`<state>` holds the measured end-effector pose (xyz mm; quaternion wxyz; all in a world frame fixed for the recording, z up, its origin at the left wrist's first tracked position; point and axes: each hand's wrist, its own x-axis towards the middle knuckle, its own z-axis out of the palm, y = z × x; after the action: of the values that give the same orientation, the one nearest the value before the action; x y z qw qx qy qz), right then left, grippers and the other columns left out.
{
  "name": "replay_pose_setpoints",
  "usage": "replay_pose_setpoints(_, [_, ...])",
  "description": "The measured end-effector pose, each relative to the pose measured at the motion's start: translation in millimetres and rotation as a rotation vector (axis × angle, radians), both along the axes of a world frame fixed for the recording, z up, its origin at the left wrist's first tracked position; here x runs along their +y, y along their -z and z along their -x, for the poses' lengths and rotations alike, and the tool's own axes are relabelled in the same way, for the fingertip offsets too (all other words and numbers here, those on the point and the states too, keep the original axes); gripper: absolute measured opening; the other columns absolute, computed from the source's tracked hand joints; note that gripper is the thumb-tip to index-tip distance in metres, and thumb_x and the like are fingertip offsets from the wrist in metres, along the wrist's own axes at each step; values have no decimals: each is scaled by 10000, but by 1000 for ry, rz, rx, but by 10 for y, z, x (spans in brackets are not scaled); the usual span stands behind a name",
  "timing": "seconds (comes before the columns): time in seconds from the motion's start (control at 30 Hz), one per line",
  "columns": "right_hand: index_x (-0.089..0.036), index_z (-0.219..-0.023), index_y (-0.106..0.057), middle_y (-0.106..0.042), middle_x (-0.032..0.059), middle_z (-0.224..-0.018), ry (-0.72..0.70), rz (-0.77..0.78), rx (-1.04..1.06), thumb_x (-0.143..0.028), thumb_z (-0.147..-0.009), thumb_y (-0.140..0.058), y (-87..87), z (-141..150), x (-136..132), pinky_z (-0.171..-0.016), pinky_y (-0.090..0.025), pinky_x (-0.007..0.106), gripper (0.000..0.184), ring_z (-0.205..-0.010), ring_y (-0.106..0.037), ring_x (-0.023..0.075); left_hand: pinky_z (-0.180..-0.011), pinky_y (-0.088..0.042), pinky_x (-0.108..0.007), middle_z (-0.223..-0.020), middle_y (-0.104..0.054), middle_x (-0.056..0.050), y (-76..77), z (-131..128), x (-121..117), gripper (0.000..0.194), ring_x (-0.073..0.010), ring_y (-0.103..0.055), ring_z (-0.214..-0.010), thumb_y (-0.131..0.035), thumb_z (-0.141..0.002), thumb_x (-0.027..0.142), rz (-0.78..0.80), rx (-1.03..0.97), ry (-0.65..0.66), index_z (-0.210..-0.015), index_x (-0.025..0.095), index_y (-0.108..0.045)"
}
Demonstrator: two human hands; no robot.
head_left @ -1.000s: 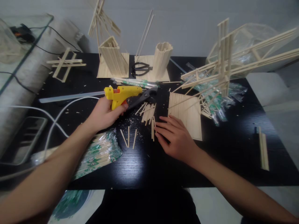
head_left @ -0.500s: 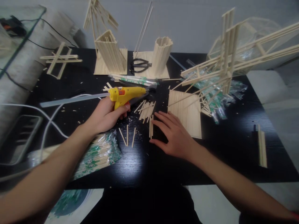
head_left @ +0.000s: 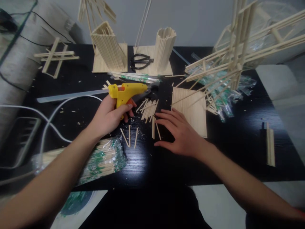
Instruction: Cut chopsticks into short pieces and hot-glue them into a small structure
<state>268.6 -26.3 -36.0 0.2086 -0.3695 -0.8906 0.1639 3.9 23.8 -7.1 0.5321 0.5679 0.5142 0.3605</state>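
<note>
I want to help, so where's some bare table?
The black table has bare patches: in front, between the green-printed plastic stick packet and the right forearm; and right, between the flat pale wooden panel and the short pale sticks. It's crowded around the yellow plastic glue gun and pale wooden towers.

One pair of bare hands, left hand (head_left: 107,118) and right hand (head_left: 184,134), with slender fingers; forearms bare, wrists unadorned by cloth. One lower garment (head_left: 145,210), plain black, matte, folds and seams too dark to tell. One piece of dark cloth (head_left: 259,220) by the right elbow, with a small red patch (head_left: 300,213) nearby, cut by the frame edge.
</note>
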Motion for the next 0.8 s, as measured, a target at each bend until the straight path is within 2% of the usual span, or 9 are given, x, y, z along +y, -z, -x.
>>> replay_pose_setpoints(0.2, [-213,-1286,-650,-629,105,-1434,-103,54,-30,-354,-868,-763,-63,-102,51,-1238,-253,611,456,-1435,-477,305,-493,-467,-269,-835,-663,-56,25,87,-7,201,-149,-583,-622,-645,-708,186,-41,147,64,-906,156,-653])
replay_pose_setpoints(0.4, [-243,-1390,-601,-569,81,-1505,-122,93,-64,-247,-845,-711,-110,-139,67,-1250,-211,624,556,-1478,-418,306,-584,-463,-226,-998,-694,-23,1,179,6,255,-186,-644,-883,-594,-735,187,-132,297,120,-978,158,-666])
replay_pose_setpoints(0.57, [-245,-1405,-598,-567,77,-1507,-122,110,-59,-116,-751,-639,-145,-159,79,-1246,-204,644,668,-1485,-405,322,-615,-478,-245,-1005,-701,-34,-4,160,-3,281,-197,-641,-882,-599,-718,180,-141,301,122,-988,160,-672])
replay_pose_setpoints(0.8, [-252,-1392,-609,-591,66,-1486,-107,83,-58,-168,-828,-667,-115,-114,65,-1243,-221,641,573,-1468,-434,309,-731,-529,-339,-948,-707,-94,8,92,9,261,-237,-633,-828,-591,-681,174,-148,329,85,-925,163,-683])
